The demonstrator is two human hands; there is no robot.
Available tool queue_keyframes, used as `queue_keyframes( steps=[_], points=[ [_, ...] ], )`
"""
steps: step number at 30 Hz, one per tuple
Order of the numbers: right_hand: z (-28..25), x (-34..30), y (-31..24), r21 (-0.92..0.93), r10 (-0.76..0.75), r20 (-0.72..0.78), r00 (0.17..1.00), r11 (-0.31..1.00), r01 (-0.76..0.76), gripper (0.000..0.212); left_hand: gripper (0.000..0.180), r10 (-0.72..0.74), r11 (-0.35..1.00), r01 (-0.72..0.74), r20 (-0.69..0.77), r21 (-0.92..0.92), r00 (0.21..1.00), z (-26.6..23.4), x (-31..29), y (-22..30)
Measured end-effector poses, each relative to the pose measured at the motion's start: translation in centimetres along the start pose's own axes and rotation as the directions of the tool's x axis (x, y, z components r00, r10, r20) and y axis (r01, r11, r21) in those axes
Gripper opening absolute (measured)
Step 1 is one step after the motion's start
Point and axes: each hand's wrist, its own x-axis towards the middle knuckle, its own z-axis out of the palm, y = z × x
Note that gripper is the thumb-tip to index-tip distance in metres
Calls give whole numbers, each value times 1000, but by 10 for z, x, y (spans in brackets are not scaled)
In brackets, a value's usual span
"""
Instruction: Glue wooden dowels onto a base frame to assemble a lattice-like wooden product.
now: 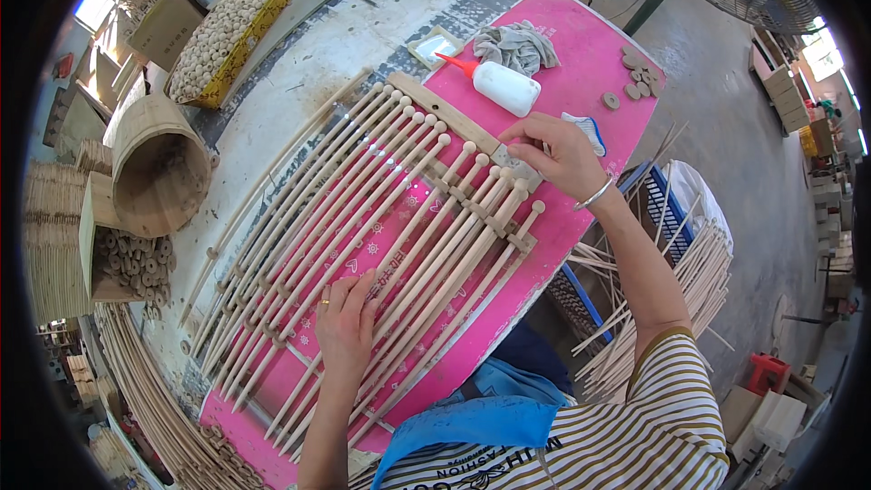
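Our left hand (pixel 346 319) lies over ball-tipped wooden dowels (pixel 470 263); our right hand (pixel 555 156) curls beside a wooden bar (pixel 445 114). We cannot tell whether either pinches anything.

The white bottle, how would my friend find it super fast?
Start with the bright pink sheet on the big table, and go to its far part, past the person's right hand. There the white bottle lies on its side, next to a crumpled grey cloth. Unlike its neighbours, it has a pointy red tip.
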Motion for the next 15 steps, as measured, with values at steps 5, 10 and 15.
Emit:
queue_keyframes(
  steps=[5, 10, 15],
  points=[
    [8, -1, 2, 25, -15, 12, 1000, 1000, 15, 20, 37, 8, 1000, -8, 4, 9, 1000, -1, 4, 2],
    [28, 19, 6, -187, -143, 87, 986, 970, 158, 17, 38, 16, 1000, -15, -8, 9, 1000, 0, 4, 0],
    [29, 37, 11, -233, -129, 280, 951, 952, 197, 14, 43, 43, 998, -45, 42, 45, 998, 0, 4, -8]
  ],
)
